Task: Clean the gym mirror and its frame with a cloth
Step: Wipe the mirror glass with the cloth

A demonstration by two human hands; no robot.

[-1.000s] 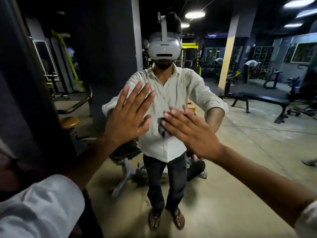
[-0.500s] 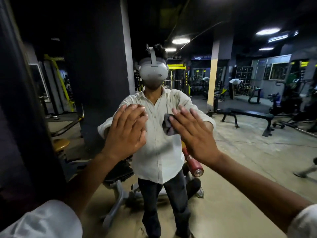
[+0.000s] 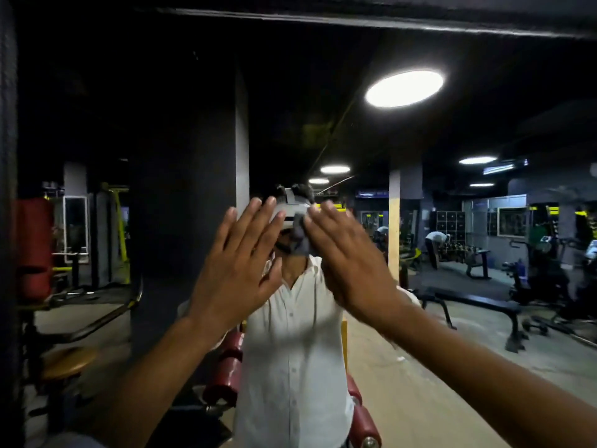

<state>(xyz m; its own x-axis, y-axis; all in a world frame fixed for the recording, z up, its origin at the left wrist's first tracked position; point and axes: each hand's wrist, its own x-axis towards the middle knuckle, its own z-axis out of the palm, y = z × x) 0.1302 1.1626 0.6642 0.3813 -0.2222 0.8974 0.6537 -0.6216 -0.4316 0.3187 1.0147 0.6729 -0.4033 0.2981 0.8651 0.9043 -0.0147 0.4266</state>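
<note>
Currently, both hands are raised flat toward the mirror (image 3: 452,357), which fills nearly the whole view.

Left hand (image 3: 237,270): fingers straight and spread, palm to the glass, holding nothing. Cannot tell whether it actually touches the surface.

Right hand (image 3: 347,266): fingers straight and close together, pressing the grey cloth (image 3: 298,236) against the glass, over the reflected head. Most of the cloth is hidden under the palm. Only a crumpled bunch shows on the thumb side, between the two hands.

Reflection: white shirt (image 3: 297,350) is plain. The headset (image 3: 292,210) is largely covered by fingertips and cloth.

Frame (image 3: 355,22): a thin strip crosses the top. The far left edge is too dark to tell frame from wall.

Both forearms are cut off at the lower border. The reflected gym is dim. A black bench (image 3: 478,303) at right is readable, but the machines beyond it are blurred.
</note>
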